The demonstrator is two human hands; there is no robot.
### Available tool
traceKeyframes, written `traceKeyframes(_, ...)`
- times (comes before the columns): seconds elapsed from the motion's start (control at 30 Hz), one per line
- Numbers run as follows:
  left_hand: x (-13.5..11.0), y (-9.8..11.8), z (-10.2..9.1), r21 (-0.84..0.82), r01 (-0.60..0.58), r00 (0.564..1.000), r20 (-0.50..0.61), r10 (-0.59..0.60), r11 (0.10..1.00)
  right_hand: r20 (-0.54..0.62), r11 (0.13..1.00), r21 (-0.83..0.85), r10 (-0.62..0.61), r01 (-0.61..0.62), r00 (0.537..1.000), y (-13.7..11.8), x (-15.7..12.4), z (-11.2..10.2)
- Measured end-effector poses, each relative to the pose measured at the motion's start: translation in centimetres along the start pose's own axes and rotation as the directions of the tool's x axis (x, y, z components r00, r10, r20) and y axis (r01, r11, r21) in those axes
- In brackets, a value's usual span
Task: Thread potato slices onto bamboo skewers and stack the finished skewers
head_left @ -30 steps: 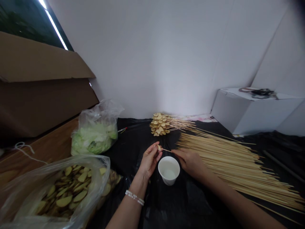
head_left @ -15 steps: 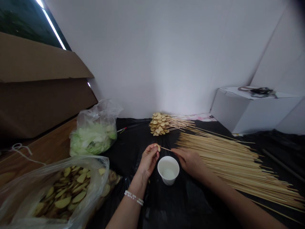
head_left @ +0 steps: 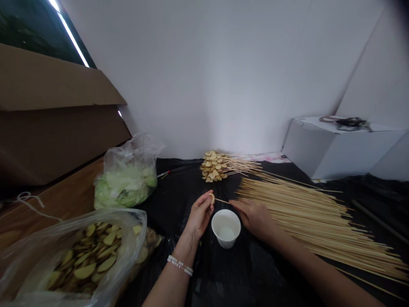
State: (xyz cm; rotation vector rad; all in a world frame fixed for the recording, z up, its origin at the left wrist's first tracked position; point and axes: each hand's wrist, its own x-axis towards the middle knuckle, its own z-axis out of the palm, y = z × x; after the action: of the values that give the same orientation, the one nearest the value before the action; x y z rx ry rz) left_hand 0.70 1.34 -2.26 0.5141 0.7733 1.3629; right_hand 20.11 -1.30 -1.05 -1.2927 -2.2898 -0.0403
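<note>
My left hand (head_left: 200,215) pinches a small potato slice (head_left: 212,198) between its fingertips, just above a white paper cup (head_left: 226,228). My right hand (head_left: 255,216) grips a thin bamboo skewer (head_left: 222,201) whose tip meets the slice. The cup stands between my two hands on the black plastic sheet (head_left: 243,268). A wide pile of bare skewers (head_left: 313,221) lies right of my right hand. Finished skewers with potato slices (head_left: 214,166) lie further back near the wall.
A clear bag of potato slices (head_left: 86,256) sits at the front left, and a bag of green leaves (head_left: 126,181) behind it. Cardboard boxes (head_left: 54,119) stand along the left. A white box (head_left: 338,147) is at the right. A dark rod (head_left: 378,221) lies far right.
Hardly anything has moved. My left hand has shifted the slice slightly on the skewer tip; my right hand has stayed put.
</note>
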Motion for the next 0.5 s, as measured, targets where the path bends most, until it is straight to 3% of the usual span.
traceKeyframes(0.5, 0.28, -0.17, -0.18, 0.027, -0.022, 0.999, -0.045, 0.023, 0.999, 0.045, 1.000, 0.002, 0.021, -0.021, 0.999, -0.01, -0.04, 0.04)
